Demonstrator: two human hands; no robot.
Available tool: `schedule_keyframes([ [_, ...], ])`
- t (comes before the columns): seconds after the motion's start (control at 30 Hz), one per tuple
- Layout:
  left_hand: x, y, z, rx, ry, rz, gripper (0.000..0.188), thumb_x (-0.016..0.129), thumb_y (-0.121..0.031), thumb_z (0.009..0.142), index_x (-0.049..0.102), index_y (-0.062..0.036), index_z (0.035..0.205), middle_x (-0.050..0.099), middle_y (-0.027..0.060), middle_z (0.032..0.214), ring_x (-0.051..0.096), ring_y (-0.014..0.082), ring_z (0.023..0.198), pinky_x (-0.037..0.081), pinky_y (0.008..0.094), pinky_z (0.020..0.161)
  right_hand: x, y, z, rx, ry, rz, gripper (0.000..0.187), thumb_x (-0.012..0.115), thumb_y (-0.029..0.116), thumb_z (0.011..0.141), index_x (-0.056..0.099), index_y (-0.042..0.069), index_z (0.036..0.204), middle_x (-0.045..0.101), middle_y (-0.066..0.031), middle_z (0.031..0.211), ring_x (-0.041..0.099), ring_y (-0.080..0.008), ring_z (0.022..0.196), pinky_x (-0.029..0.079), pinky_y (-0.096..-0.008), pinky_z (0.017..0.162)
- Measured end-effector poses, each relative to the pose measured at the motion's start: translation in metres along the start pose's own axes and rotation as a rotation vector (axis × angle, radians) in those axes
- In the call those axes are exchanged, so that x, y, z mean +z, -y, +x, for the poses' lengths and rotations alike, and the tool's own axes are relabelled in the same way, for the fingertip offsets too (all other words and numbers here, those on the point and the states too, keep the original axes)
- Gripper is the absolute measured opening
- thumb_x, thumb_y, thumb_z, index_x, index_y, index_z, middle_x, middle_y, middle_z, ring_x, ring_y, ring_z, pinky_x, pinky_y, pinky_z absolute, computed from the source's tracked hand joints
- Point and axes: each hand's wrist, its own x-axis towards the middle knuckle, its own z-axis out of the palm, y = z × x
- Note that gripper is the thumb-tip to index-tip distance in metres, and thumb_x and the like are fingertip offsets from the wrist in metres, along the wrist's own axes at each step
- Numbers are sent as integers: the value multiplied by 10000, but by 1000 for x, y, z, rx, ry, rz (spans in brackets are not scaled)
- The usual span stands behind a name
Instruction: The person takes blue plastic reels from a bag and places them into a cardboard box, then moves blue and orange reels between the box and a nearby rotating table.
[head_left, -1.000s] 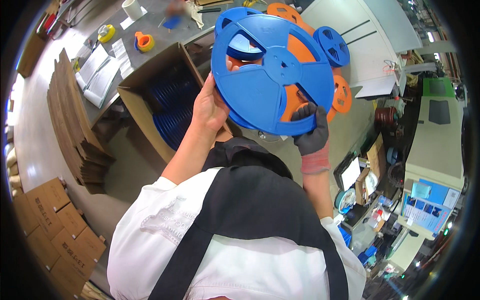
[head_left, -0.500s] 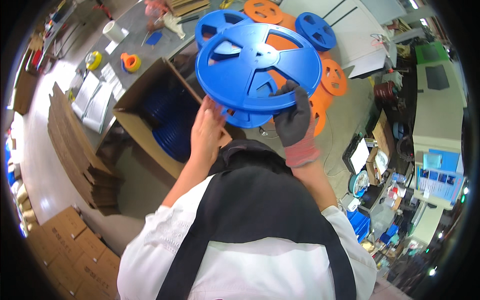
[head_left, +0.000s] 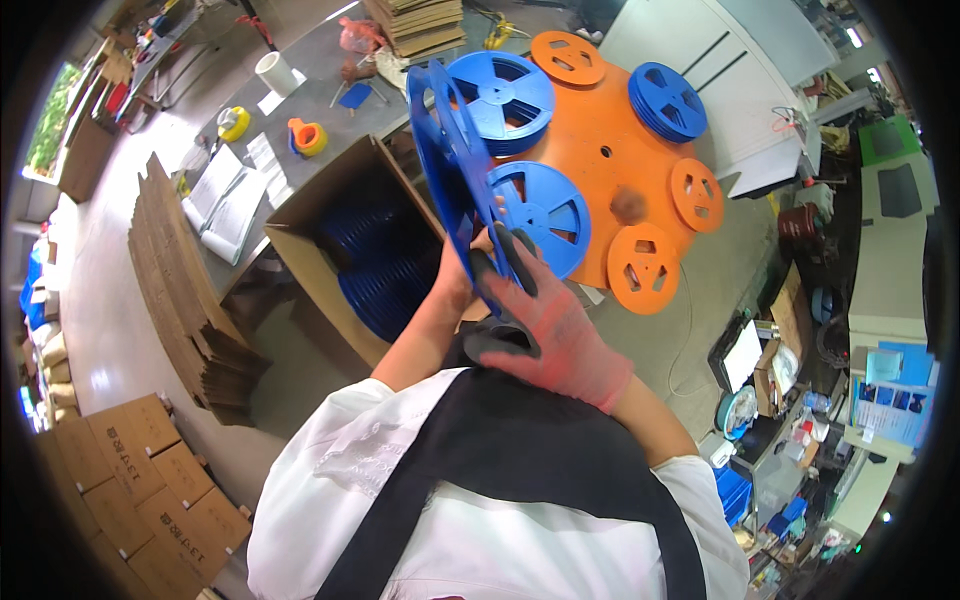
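Head view is showing a person gripping a large blue reel (head_left: 450, 160), turned nearly edge-on and standing upright over an open cardboard box (head_left: 330, 250) holding more blue reels (head_left: 385, 265). Their right hand (head_left: 545, 325), in a red and grey glove, is pressing its fingers against the reel's lower rim. Their bare left hand (head_left: 455, 280) is clasping that rim from the other side. Just beyond, an orange table (head_left: 600, 130) is carrying smaller blue and orange reels.
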Motion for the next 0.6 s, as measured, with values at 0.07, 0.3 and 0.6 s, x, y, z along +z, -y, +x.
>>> schedule_keyframes([
  [0.07,-3,-3,-8,27,96,29,448,583,-138,936,462,-83,1364,559,128,1269,562,221,1140,528,383,933,-6,-1,-8,-82,77,-43,619,787,331,734,583,109,1274,365,-248,1463,378,-473,1318,356,-496,1076],
  [0.3,14,-42,-38,-188,165,-644,648,557,-408,960,338,-59,1460,513,152,1352,512,280,1243,457,453,1042,-11,-46,-57,-147,-281,387,535,655,248,819,546,43,1300,447,-224,1426,457,-412,1301,357,-444,1086],
  [0.6,1,-30,-42,-180,395,-960,754,522,-511,955,233,-105,1521,443,165,1421,482,299,1269,410,463,1094,4,-61,-42,358,-729,630,439,374,251,1051,427,0,1407,479,-145,1407,470,-251,1305,361,-396,1085],
])
